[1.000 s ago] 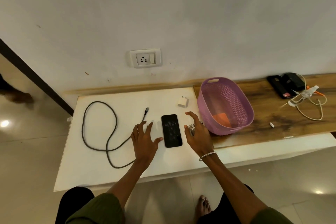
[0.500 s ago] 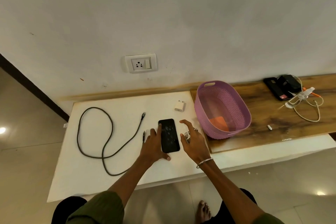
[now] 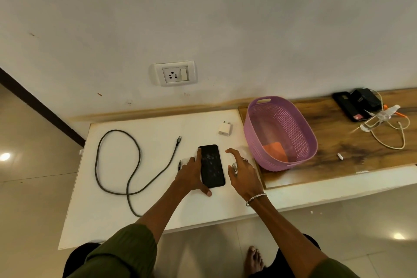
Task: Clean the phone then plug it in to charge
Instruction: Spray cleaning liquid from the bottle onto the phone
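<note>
A black phone point(image 3: 212, 166) lies face up on the white table point(image 3: 149, 187), its screen covered in smears or droplets. My left hand point(image 3: 191, 175) rests on the phone's left side, with the index finger along the left edge and the thumb at the lower corner. My right hand point(image 3: 243, 172) hovers just right of the phone with fingers spread, and a small clear bottle-like object point(image 3: 234, 167) sits in its grip. A grey charging cable point(image 3: 117, 160) loops across the left of the table. The white charger plug point(image 3: 225, 128) lies behind the phone. A wall socket point(image 3: 174, 73) is above.
A purple basket point(image 3: 282, 119) holding an orange cloth point(image 3: 274, 150) stands on the wooden counter point(image 3: 338, 153) to the right. Black devices point(image 3: 354, 104) and white cords point(image 3: 388, 133) lie at the far right. Something small and white point(image 3: 185, 161) shows under my left hand.
My left hand has moved from the table left of the phone onto its left edge. My right hand stayed close beside the phone's right side.
</note>
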`<state>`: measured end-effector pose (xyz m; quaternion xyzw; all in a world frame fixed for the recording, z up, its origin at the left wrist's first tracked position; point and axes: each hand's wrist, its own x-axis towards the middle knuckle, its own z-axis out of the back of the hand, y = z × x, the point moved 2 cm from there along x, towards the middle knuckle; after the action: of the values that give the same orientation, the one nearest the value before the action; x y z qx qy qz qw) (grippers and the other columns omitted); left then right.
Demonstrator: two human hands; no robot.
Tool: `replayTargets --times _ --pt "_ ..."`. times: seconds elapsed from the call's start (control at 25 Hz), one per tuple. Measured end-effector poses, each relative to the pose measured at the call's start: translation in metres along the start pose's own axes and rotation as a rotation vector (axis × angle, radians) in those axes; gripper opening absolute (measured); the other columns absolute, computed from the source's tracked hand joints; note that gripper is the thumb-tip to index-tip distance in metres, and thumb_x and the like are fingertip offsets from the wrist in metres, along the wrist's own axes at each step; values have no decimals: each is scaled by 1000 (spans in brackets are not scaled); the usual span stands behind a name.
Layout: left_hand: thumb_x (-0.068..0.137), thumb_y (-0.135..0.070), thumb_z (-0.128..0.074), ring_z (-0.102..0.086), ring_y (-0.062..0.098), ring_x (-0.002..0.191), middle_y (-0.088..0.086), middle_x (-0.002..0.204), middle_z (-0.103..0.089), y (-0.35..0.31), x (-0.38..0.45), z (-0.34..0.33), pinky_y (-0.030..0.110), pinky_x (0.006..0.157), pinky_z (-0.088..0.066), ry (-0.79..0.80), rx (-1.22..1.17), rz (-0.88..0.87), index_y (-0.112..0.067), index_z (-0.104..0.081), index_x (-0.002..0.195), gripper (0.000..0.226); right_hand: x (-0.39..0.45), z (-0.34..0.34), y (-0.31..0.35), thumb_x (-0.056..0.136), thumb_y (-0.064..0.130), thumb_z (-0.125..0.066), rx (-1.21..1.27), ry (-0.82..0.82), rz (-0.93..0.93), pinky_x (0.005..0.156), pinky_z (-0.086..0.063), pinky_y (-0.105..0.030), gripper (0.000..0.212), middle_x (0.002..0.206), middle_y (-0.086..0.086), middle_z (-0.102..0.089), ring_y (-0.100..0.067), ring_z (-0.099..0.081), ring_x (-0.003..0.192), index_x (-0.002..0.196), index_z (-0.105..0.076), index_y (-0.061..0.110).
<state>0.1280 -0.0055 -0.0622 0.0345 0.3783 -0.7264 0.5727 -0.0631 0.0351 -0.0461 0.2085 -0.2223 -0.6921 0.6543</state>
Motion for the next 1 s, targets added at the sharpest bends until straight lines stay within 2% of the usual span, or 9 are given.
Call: replayTargets --times 0.08,0.16,0.24,0.36,0.56,0.76,0.88,1.0 --pt "50 -47 -95 -33 34 142 14 155 -30 1 -1 1 50 115 -36 -8 -55 -4 -17 17 154 155 0 1 1 95 22 -54 -28 -19 -7 53 -33 -2 50 88 2 -64 -8 -53 61 137 -34 39" --pt "51 -46 -95 -31 33 143 13 156 -28 2 -2 1 48 115 -34 -13 -79 -4 -16 15 155 154 1 2 3 95 21 -54 -55 -42 -11 53 -31 -1 47 89 1 -65 -9 -54 62 136 -36 37" --pt "51 -45 -95 -30 32 144 13 156 -28 3 -3 1 48 115 -33 -18 -83 1 -16 13 155 152 2 3 4 95 20 -53 -83 -56 -18 54 -37 -5 44 88 -1 -65 -10 -55 63 133 -37 36" --pt "52 -44 -95 -30 32 144 12 155 -29 3 -5 1 48 116 -32 -22 -94 -6 -16 11 155 151 1 2 4 95 18 -52 -108 -67 -43 62 -52 -20 43 91 -4 -67 -13 -59 67 132 -37 35" --pt "52 -44 -95 -31 32 143 13 154 -31 2 -6 3 47 115 -33 -34 -106 -10 -16 10 156 150 1 6 -1 95 20 -55 -160 -133 -56 74 -61 -31 52 95 -5 -68 -18 -64 76 140 -33 36" --pt "53 -42 -95 -32 31 143 12 154 -31 1 -10 3 48 116 -34 -43 -116 -11 -17 9 156 149 -16 6 -9 94 21 -57 -62 -109 -24 72 -61 -28 50 90 -1 -68 -14 -62 73 135 -36 38" --pt "54 -42 -95 -29 32 144 13 156 -28 0 -12 4 48 116 -32 -37 -119 -1 -16 11 156 149 -31 2 -14 93 18 -56 -59 -93 -38 71 -62 -33 47 94 -3 -68 -15 -63 74 131 -36 39" --pt "55 -43 -94 -29 32 145 14 156 -26 0 -15 3 48 117 -33 -33 -108 5 -16 12 155 149 -34 4 -13 94 18 -55 -4 -126 -61 75 -61 -32 50 100 -4 -67 -13 -62 80 136 -36 38"
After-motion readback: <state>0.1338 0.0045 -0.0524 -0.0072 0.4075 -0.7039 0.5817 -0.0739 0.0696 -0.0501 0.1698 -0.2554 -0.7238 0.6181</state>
